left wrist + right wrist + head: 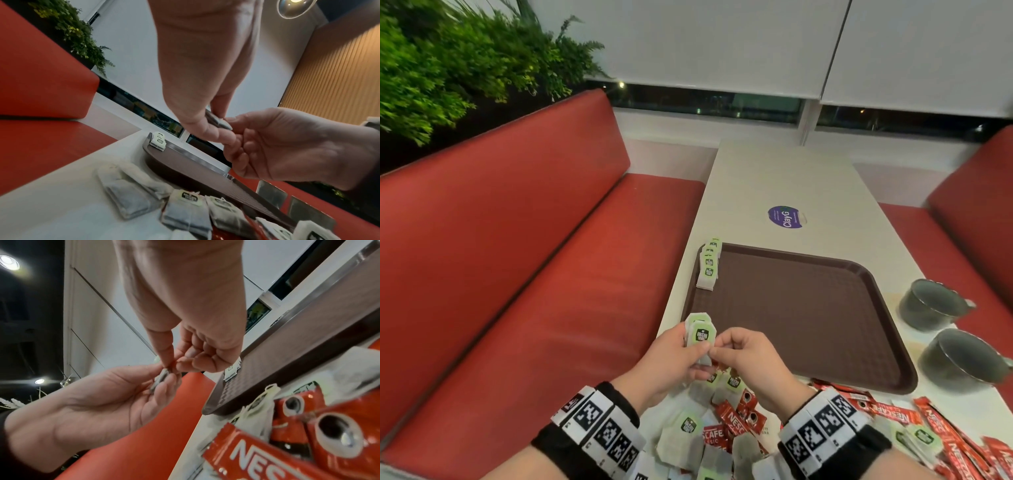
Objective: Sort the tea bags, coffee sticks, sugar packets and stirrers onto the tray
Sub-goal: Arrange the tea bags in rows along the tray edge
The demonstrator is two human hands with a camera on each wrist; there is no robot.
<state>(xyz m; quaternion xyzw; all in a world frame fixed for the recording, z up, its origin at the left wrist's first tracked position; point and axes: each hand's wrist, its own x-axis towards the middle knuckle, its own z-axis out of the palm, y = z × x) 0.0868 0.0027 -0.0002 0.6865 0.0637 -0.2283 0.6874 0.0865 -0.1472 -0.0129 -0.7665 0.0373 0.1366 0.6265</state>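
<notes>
I hold a small stack of green-tagged paper tea bags [699, 334] between both hands at lower centre, above the near left corner of the tray.

My left hand [671, 356] grasps the stack; my right hand [748, 356] pinches its lower edge. The brown textured plastic tray [808, 315] carries only a row of green-tagged tea bags [709, 265] in its upper-left corner. Loose tea bags [685, 435] and red coffee sticks [941, 431] lie on the pale surface [784, 178] below; two grey metal cups [935, 305] stand at right.

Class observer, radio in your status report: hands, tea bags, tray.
Left hand and right hand pinch held tea bags. Tea bag row on tray. Nothing blocking.
</notes>
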